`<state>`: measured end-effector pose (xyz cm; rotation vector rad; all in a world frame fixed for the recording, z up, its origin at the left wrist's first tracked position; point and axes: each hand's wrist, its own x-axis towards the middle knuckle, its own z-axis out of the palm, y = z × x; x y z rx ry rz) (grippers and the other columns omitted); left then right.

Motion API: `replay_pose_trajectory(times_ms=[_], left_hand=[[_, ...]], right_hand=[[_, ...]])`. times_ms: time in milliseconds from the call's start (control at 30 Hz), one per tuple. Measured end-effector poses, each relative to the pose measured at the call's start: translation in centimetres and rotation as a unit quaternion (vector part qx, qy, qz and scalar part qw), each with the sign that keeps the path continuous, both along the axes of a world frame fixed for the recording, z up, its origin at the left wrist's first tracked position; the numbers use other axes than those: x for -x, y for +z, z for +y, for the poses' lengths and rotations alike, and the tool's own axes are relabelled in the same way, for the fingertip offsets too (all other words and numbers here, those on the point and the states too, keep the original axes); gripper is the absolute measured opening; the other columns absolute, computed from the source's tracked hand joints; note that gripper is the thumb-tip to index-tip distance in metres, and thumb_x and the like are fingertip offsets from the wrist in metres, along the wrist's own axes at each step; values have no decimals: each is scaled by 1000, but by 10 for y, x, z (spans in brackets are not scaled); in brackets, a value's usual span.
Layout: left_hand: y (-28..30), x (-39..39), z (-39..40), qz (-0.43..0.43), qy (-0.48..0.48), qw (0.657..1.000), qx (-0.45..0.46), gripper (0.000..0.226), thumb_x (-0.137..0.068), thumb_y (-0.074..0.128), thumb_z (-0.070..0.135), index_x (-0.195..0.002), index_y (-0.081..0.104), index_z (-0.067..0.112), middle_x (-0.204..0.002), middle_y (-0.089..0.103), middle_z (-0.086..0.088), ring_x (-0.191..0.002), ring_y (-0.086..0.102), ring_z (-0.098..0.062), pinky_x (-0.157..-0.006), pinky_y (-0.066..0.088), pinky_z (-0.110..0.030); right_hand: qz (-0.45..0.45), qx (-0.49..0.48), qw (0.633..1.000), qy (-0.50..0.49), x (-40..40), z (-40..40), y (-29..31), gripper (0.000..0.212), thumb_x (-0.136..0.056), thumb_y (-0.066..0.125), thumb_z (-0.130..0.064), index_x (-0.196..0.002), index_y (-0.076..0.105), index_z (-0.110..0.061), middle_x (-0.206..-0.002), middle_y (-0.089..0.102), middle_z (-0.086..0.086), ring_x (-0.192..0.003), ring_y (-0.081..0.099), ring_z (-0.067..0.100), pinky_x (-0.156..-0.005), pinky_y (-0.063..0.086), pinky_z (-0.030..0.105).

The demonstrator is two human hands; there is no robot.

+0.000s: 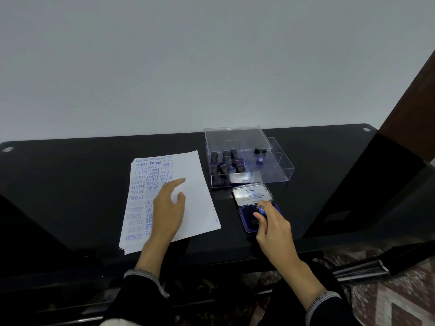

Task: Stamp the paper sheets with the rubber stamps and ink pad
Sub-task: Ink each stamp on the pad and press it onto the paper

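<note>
Black glossy table [70,184] against pale grey wall [188,67]; patterned floor [400,302] lower right.

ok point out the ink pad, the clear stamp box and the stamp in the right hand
ink pad [247,216]: head view, on the blue pad surface left of the hand
clear stamp box [277,170]: head view, on its right wall
stamp [261,210]: head view, on its blue top
</note>
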<state>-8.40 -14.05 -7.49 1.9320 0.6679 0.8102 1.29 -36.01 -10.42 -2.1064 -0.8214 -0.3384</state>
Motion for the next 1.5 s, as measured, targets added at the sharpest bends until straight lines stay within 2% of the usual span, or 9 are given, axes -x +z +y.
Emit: replay_pose_trajectory(times_ms=[233,400,567,767,900,1067,1233,1400,1500], left_hand=[[-17,29,55,158,125,973,-112,35,-95,53,20,-129,56,16,-137,53,-3,-131,43,-24,-111,32,-49],[-26,47,78,333,128,924,-141,81,-90,37,66,-150,28,13,-159,19,-6,-148,-2,-29,-117,-3,-53],[-33,58,89,416,57,892,-170,103,-75,19,87,-154,1,23,-162,-6,0,-146,-20,-27,-114,-13,-53],[-33,56,86,426,59,886,-170,116,-69,20,90,-154,-4,15,-162,-8,-4,-147,-16,-26,-116,-10,-52],[-29,55,86,383,99,910,-121,131,-59,40,90,-151,12,1,-161,5,-14,-148,-7,-29,-118,-5,-49],[-28,54,85,336,123,930,-85,126,-52,55,86,-144,28,4,-158,16,-14,-148,-1,-29,-118,-5,-48],[-30,55,84,335,130,928,-99,123,-53,55,86,-143,29,6,-158,17,-14,-148,0,-29,-119,-3,-47],[-30,55,82,334,133,927,-103,122,-54,54,87,-143,29,7,-158,17,-14,-148,1,-29,-119,-2,-48],[-31,55,82,327,136,929,-106,121,-55,56,86,-143,30,7,-158,18,-13,-148,1,-29,-119,-2,-48]], right_hand=[[13,-8,999,-28,-2,4,-1,18,-87,58,5,-103,60,-3,-84,54,-9,-70,53,5,-65,34,-3],[9,-1,1000,-27,0,4,-2,18,-88,58,4,-104,59,-5,-84,55,-9,-69,54,5,-64,36,-2],[20,-8,999,-39,-1,4,-3,18,-87,58,6,-104,59,-3,-83,54,-7,-70,52,-2,-66,36,-3],[-27,37,998,-36,3,7,-4,29,-79,64,13,-104,59,-2,-86,61,2,-74,54,5,-73,32,-8],[-14,8,999,-46,2,7,-2,26,-81,61,14,-102,59,-1,-86,57,-3,-74,51,-2,-69,32,-8],[-24,38,998,-36,2,9,-4,29,-80,63,12,-103,56,-5,-85,59,0,-71,52,3,-69,30,-9],[6,-2,999,-43,1,7,-2,22,-85,57,12,-101,58,-3,-81,53,-6,-65,54,-8,-62,34,-5],[-35,31,999,-22,0,9,-7,29,-81,60,11,-102,55,-8,-86,58,1,-74,62,15,-66,50,13],[-16,6,999,-28,1,10,-3,28,-80,58,16,-99,57,-5,-85,58,0,-73,59,11,-70,43,1]])
